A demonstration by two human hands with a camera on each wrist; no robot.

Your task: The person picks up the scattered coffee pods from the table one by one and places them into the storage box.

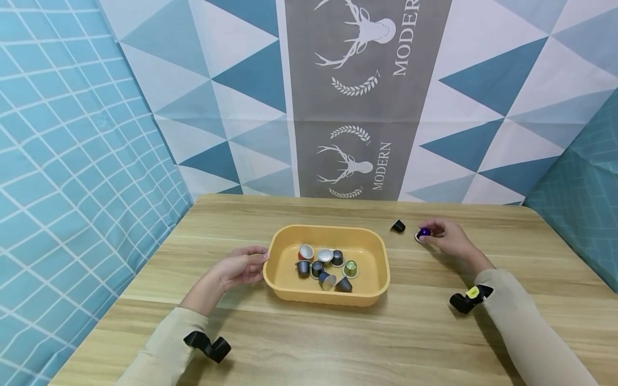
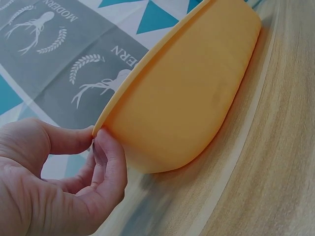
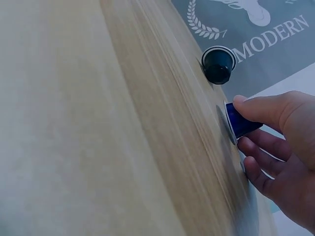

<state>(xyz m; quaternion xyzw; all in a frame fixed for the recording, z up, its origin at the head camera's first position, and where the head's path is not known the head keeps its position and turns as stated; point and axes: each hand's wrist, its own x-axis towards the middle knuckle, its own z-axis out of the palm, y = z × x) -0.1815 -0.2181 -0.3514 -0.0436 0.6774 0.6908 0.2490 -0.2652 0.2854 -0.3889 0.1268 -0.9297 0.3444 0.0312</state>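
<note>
Thumb and fingers of my left hand point(image 1: 240, 267) pinch the left rim of a yellow plastic basket point(image 1: 328, 296), as the left wrist view shows up close. Several coffee capsules lie in the basket, among them a green one point(image 1: 351, 268), mostly dark ones and a few with silver lids up. To the right of the basket, my right hand point(image 1: 450, 237) pinches a purple-blue coffee capsule point(image 3: 239, 120) between thumb and fingers, its flanged lid facing down at the tabletop. Left of that hand, a black capsule point(image 1: 398, 226) lies on its side.
Everything stands on a wood-grain table point(image 1: 309, 343). Behind it hangs a patterned cloth point(image 1: 347, 107) with deer heads and triangles, and a blue checked cloth point(image 1: 72, 161) closes off the left side. Black wrist mounts point(image 1: 208, 346) sit on both sleeves.
</note>
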